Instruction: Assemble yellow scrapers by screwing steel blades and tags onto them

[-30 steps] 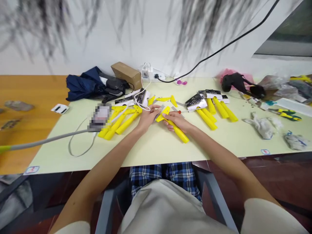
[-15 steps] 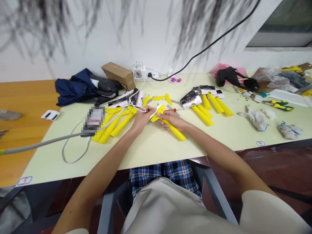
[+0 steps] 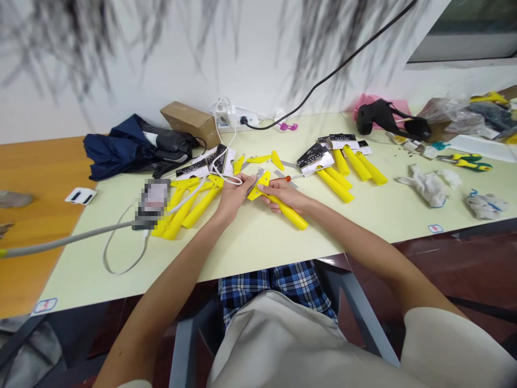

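My right hand (image 3: 285, 195) is closed round a yellow scraper (image 3: 291, 215), its thumb on the flat head and the handle pointing toward me. My left hand (image 3: 236, 193) pinches a thin grey metal blade (image 3: 254, 180) at the left edge of the scraper's head. Whether the blade sits in the head or only against it, I cannot tell. Just behind my right hand lies a screwdriver (image 3: 283, 179) with a red handle. Beyond my hands are loose yellow head pieces (image 3: 259, 159) and grey blades (image 3: 287, 164).
Several yellow scrapers (image 3: 202, 209) lie left, near a phone (image 3: 151, 202) and white cables. More scrapers (image 3: 337, 186) with black cards (image 3: 315, 159) lie right. A cardboard box (image 3: 189, 123) and power strip (image 3: 226, 116) stand by the wall. Gloves (image 3: 428, 186) and pliers (image 3: 464, 160) lie far right.
The blade at the scraper's head has tilted: it looked bright white before and shows grey now. Both hands keep their hold. The camera view has shifted slightly.
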`<state>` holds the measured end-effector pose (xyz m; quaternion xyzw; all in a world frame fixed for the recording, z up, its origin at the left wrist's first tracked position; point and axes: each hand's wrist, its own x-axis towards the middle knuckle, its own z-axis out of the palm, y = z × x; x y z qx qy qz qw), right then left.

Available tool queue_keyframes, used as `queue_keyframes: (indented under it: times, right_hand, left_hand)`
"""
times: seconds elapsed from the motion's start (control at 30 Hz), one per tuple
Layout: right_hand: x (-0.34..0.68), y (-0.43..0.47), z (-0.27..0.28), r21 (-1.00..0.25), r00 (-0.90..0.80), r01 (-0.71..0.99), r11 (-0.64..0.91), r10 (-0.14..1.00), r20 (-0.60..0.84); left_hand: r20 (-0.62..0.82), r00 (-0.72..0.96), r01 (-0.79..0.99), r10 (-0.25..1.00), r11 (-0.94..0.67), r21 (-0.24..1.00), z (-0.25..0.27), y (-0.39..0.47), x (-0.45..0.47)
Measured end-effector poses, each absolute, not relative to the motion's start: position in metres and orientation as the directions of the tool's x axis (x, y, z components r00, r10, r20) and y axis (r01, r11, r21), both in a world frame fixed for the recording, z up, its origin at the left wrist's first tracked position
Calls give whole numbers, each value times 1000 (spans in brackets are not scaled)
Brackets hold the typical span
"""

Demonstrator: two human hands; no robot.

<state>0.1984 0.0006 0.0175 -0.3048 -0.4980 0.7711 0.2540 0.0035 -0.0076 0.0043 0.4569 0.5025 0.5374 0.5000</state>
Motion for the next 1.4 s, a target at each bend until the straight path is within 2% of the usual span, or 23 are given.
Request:
queue_keyframes:
  times: [0.3, 0.6, 0.77, 1.0, 1.4]
  right_hand:
    - [200, 2, 12, -924, -685, -86, -374, 695, -217]
    - [196, -2, 20, -918, -645, -113, -381, 731, -225]
    - [197, -2, 21, -894, -641, -164, -417, 734, -225]
    - [199, 4, 18, -864, -661, -218, -454, 720, -212]
    - [197, 2, 26, -888, -650, -151, -435, 720, -242]
  left_hand:
    - [-43, -73, -34, 996, 40, 999, 11, -9, 3]
    - [-72, 66, -13, 995, 73, 997, 14, -7, -7]
    - [-92, 94, -84, 991, 100, 991, 15, -6, -8]
    - [-144, -4, -213, 990, 140, 967, 14, 1, -12]
    - [-124, -154, -312, 980, 70, 947, 11, 6, -13]
